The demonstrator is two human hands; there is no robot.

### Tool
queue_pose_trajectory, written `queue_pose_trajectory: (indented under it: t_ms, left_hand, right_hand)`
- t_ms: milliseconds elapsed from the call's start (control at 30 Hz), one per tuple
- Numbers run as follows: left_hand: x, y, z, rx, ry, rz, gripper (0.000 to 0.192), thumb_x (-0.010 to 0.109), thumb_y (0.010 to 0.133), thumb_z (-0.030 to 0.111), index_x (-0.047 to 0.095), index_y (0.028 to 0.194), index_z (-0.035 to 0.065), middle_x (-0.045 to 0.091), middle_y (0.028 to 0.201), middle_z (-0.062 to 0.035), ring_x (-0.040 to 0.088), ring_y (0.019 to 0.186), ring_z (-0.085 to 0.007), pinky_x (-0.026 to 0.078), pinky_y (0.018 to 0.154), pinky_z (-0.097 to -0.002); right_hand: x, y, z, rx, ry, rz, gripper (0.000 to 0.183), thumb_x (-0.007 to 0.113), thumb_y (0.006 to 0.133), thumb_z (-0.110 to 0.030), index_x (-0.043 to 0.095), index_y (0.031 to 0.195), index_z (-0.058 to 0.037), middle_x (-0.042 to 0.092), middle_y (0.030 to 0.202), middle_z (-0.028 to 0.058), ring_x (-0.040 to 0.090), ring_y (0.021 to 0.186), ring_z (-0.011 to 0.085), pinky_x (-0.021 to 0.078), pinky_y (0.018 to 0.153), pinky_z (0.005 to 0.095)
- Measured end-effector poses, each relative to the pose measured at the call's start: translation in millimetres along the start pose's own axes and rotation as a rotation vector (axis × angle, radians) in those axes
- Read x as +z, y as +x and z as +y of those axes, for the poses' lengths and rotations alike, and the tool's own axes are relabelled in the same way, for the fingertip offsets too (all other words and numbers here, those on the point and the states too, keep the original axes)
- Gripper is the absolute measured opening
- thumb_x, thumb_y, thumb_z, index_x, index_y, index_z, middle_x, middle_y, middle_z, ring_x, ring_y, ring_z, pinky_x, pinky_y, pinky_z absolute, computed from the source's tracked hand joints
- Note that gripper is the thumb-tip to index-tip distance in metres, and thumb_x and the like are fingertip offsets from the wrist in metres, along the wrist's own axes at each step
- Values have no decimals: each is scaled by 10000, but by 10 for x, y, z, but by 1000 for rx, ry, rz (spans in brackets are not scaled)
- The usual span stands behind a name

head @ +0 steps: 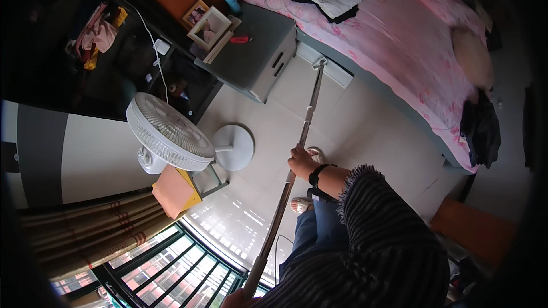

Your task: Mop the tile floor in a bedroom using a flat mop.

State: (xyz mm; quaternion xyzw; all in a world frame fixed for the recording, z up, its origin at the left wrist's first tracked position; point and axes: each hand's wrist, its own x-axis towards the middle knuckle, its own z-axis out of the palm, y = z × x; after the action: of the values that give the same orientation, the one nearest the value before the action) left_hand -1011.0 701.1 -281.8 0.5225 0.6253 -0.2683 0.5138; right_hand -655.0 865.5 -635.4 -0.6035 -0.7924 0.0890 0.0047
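Note:
A flat floor mop with a metal pole runs from the bottom of the view up to the bed's base. My right hand, with a black band on the wrist, is closed around the middle of the pole. Low in the view, my left hand grips the upper end by its pale handle; part of this hand is cut off by the picture's edge. The mop's flat white head lies on the tiled floor along the bed, beside the grey nightstand.
A white pedestal fan stands left on its round base. Behind it is a stool or chair with a peach-coloured cover. The bed with a pink sheet fills the upper right. A barred window and curtain are lower left.

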Motion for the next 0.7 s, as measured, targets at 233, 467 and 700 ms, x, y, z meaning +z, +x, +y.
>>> queue_pose_trajectory:
  t_ms: [233, 467, 700]
  left_hand:
    - [95, -767, -618, 6, 21, 33, 327, 539, 831, 398, 545, 811, 72, 550, 726, -106, 569, 741, -248, 436, 708, -386]
    - [225, -1280, -1150, 26, 47, 33, 306, 466, 883, 383, 535, 745, 118, 511, 683, -54, 559, 744, -241, 427, 753, -384]
    - [139, -919, -726, -76, 180, 142, 425, 680, 737, 387, 595, 873, -7, 629, 776, -164, 577, 723, -216, 452, 631, -368]
  right_hand:
    - [-192, -488, -589, -98, 20, -204, 204, 579, 706, -186, 683, 827, -58, 594, 951, 173, 520, 968, 360, 365, 858, 488]
    - [-503, -811, -1237, -239, 305, -436, 166, 626, 694, -240, 666, 766, -96, 628, 857, 85, 563, 894, 246, 400, 790, 393]
    - [-557, -572, -927, -185, 220, -297, 153, 621, 691, -228, 663, 770, -104, 631, 861, 69, 576, 887, 227, 423, 778, 357]
